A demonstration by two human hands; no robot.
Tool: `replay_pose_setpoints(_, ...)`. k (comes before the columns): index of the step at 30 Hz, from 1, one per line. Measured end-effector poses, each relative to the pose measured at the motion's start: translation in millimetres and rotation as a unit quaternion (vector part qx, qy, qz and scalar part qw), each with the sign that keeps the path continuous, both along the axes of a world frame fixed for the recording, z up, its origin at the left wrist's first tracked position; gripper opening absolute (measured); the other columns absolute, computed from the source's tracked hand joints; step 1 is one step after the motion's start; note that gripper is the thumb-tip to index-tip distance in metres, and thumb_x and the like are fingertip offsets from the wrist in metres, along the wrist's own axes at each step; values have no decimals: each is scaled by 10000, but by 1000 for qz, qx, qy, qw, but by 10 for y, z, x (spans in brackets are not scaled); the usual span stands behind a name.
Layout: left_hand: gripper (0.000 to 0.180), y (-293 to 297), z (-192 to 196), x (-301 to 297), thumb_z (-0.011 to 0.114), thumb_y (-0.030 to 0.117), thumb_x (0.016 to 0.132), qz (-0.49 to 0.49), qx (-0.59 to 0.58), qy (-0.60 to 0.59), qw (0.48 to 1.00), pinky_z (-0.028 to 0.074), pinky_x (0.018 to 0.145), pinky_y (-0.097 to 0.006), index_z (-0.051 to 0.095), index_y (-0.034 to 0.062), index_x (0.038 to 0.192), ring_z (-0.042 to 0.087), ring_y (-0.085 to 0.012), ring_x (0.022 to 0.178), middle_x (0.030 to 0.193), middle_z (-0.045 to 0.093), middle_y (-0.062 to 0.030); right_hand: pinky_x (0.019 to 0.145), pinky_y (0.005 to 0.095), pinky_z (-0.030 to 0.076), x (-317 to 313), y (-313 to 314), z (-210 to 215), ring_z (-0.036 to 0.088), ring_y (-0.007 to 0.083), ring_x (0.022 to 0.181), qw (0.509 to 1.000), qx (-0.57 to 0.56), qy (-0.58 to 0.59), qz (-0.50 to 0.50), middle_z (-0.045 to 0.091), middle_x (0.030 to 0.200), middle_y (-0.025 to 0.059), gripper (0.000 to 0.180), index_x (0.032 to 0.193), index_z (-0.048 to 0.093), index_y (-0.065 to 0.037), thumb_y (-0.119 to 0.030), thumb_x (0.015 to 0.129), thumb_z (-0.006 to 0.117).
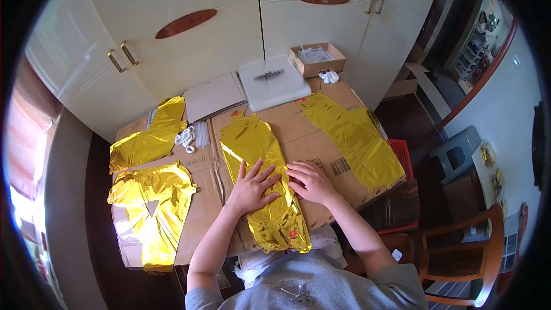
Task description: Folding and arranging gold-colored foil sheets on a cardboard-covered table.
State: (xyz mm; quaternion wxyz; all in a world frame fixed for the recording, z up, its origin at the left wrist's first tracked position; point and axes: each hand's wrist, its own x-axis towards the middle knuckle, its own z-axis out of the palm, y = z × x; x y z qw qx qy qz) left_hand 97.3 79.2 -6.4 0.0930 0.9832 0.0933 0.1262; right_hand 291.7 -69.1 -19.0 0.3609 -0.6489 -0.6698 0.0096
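Observation:
A flat, gold foil balloon lies lengthwise in front of me, with small red spots near its two ends. My left hand rests flat on its middle, fingers spread. At the balloon's right edge, my right hand lies with its fingers stretched out and touching the foil. Another flat gold balloon is spread out to the right. On the left, a gold foil balloon lies at the back, and one with a triangular opening lies nearer me.
Flattened cardboard covers the table. White ribbon rolls lie at the left. Behind are grey-brown sheets, a white plastic-wrapped stack, and a small carton holding clear items. A wooden chair and red crate stand right.

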Motion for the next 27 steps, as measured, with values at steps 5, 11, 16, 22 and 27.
replay_pose_setpoints(5, 571, -11, 30, -1, 608, 577, 841, -1, 5, 0, 1000, 180, 1111, -673, 595, 260, 1316, 378, -333, 1381, 1413, 516, -72, 1106, 455, 349, -24, -89, 79, 537, 247, 1235, 995, -26, -86, 33, 635, 1240, 95, 334, 1106, 683, -53, -273, 854, 680)
replay_pose_setpoints(11, 570, -21, 72, 9, 624, 572, 828, -1, -11, -19, 1000, 193, 1108, -669, 614, 241, 1292, 400, -340, 1354, 1364, 546, -81, 1128, 452, 322, -10, -239, 18, 530, 211, 1256, 992, -50, -110, 28, 647, 1243, 52, 316, 1123, 700, -79, -271, 876, 651)
replay_pose_setpoints(16, 442, 58, 128, 122, 638, 372, 863, 31, -21, -4, 999, 265, 1112, -581, 620, 176, 1258, 432, -324, 1326, 1324, 560, -96, 1121, 456, 333, -4, -244, -8, 535, 206, 1255, 993, -47, -106, 30, 649, 1243, 43, 302, 1116, 702, -84, -265, 881, 645)
replay_pose_setpoints(22, 448, 197, 196, 592, 582, 325, 904, -32, 47, -42, 997, 288, 1137, -482, 600, 48, 1255, 429, -279, 1346, 1370, 542, -103, 1108, 470, 350, -15, -239, -8, 549, 220, 1244, 996, -41, -77, 23, 652, 1239, 53, 304, 1120, 696, -80, -260, 881, 646)
replay_pose_setpoints(27, 595, 213, 137, 729, 480, 482, 945, -15, 55, 2, 998, 220, 1163, -519, 524, 55, 1357, 365, -274, 1400, 1447, 475, -127, 1108, 472, 348, -16, -241, -32, 548, 219, 1246, 997, -39, -61, 22, 653, 1240, 53, 303, 1124, 695, -80, -260, 886, 641)
